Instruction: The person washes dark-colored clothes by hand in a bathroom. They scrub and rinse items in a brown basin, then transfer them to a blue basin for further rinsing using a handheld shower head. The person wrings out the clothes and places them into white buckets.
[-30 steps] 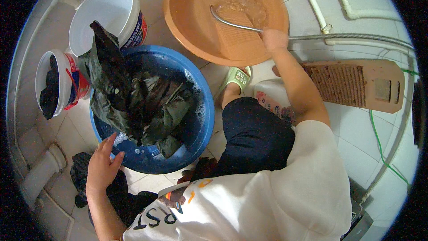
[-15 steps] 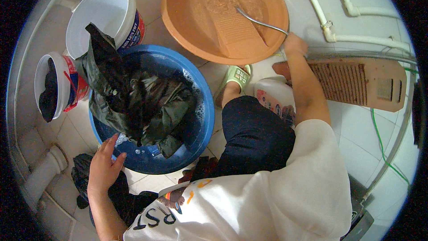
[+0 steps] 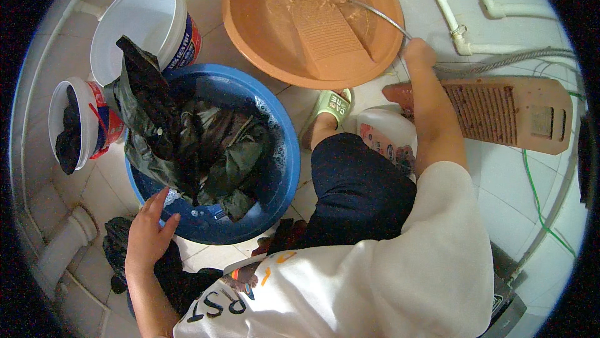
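Note:
My left hand (image 3: 147, 238) rests with spread fingers on the near rim of a blue basin (image 3: 281, 169). The basin holds soapy water and a heap of wet dark green clothing (image 3: 187, 150). My right hand (image 3: 419, 54) is closed on a thin metal hose (image 3: 378, 16) at the right edge of an orange basin (image 3: 250, 19). The hose tip reaches over the basin. A ribbed orange washboard (image 3: 328, 35) leans inside it, in shallow murky water.
A large white bucket (image 3: 134, 19) and a small white bucket holding dark cloth (image 3: 75, 125) stand left of the blue basin. A second washboard (image 3: 506, 113) and a white bottle (image 3: 387, 135) lie on the tiled floor at right. White pipes (image 3: 462, 25) run behind. Dark clothes (image 3: 119, 257) lie by my left arm.
My right hand has drawn the hose to the right across the orange basin, its tip now near the right rim. My left hand stays on the blue basin.

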`<state>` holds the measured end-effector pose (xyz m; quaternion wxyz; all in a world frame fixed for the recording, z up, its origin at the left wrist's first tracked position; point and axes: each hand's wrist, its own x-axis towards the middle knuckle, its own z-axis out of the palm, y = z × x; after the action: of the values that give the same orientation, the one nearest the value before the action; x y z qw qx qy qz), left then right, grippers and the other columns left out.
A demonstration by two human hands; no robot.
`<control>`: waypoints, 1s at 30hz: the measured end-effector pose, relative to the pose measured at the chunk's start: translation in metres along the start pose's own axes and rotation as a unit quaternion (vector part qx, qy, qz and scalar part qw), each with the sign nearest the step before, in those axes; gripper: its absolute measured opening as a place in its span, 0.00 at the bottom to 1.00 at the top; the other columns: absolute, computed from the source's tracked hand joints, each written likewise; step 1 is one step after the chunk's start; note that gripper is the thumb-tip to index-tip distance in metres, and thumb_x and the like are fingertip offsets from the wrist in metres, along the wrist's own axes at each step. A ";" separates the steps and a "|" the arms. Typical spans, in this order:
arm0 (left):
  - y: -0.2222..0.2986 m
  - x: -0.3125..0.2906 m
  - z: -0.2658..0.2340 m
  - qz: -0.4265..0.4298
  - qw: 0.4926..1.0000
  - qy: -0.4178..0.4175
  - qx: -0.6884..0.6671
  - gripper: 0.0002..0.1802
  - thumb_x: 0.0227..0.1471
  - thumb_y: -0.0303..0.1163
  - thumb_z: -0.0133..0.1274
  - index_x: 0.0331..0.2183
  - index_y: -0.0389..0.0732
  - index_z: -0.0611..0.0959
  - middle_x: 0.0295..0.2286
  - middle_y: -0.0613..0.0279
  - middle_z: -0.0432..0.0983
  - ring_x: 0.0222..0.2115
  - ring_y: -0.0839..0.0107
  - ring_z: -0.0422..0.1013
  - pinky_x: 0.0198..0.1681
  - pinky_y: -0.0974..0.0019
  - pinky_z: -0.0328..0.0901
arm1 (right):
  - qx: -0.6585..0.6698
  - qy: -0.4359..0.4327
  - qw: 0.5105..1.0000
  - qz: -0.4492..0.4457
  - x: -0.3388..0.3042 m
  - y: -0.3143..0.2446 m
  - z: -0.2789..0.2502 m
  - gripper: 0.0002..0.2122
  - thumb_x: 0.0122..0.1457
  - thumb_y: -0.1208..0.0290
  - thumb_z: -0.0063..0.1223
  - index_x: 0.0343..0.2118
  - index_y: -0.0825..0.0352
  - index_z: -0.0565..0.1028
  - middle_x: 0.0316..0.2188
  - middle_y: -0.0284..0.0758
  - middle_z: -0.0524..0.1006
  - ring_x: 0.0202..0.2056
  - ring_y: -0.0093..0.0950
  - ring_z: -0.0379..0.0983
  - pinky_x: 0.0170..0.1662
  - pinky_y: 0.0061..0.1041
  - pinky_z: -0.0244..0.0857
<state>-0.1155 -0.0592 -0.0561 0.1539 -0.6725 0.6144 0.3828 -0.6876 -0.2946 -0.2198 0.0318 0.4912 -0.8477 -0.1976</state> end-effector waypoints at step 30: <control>-0.009 -0.004 0.005 0.041 0.999 0.019 0.003 0.28 0.43 0.33 0.52 0.49 0.41 0.67 0.45 0.48 0.66 0.44 0.51 0.64 0.46 0.58 0.60 | -0.123 -0.093 0.960 -0.234 -0.022 -0.049 0.010 0.12 0.50 0.69 0.43 0.34 0.64 0.77 0.35 0.40 0.76 0.39 0.34 0.73 0.38 0.34 0.67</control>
<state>-0.1086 -0.0518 -0.0588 0.1280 -0.6540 0.6450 0.3740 -0.6392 -0.2946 -0.2437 -0.0340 0.6476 -0.6776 -0.3467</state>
